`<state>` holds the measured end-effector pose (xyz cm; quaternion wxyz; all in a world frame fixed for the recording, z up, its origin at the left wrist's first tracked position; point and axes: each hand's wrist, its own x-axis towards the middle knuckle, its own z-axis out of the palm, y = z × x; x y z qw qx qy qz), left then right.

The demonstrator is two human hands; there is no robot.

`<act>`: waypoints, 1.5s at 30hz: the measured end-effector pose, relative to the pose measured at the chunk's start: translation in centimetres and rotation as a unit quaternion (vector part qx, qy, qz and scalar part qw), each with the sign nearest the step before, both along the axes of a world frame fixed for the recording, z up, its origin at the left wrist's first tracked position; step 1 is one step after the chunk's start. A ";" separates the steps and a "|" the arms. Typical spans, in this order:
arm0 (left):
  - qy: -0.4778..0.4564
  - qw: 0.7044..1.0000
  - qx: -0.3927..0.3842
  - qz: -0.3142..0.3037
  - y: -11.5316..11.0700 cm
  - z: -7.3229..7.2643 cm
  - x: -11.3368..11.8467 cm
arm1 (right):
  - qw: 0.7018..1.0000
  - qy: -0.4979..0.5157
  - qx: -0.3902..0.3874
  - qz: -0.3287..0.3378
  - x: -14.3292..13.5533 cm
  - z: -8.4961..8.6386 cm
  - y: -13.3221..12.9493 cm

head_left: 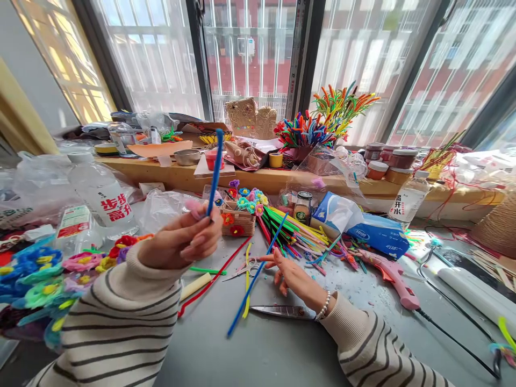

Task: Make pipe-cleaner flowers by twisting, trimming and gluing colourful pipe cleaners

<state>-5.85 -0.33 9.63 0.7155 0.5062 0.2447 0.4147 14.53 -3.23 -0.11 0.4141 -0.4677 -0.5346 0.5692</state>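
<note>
My left hand [187, 236] is raised and closed, with a blue pipe cleaner [216, 172] standing upright from its fingertips. A fuzzy pink piece [195, 208] shows at the same fingers; its shape is partly hidden. Lower and to the right, my right hand [296, 279] has its fingertips on a second blue pipe cleaner [245, 305], which slants across a yellow pipe cleaner [247, 290]. Small scissors [245, 267] lie beside those fingertips. Under the right wrist is a larger pair of dark-bladed scissors [282, 311], its handles hidden.
Pipe-cleaner flowers [84, 263] crowd the left side, near a large bottle [102, 199]. A flower-filled basket [239, 217] and loose pipe cleaners [298, 231] lie ahead. A pink glue gun [389, 274] with a trailing cord rests at right, by a blue tissue pack [377, 234].
</note>
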 end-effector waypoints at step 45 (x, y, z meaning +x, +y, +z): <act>0.245 0.967 0.040 0.052 1.5 -10.2 5.0 | 0.937 0.318 0.061 -0.133 4.6 0.1 2.4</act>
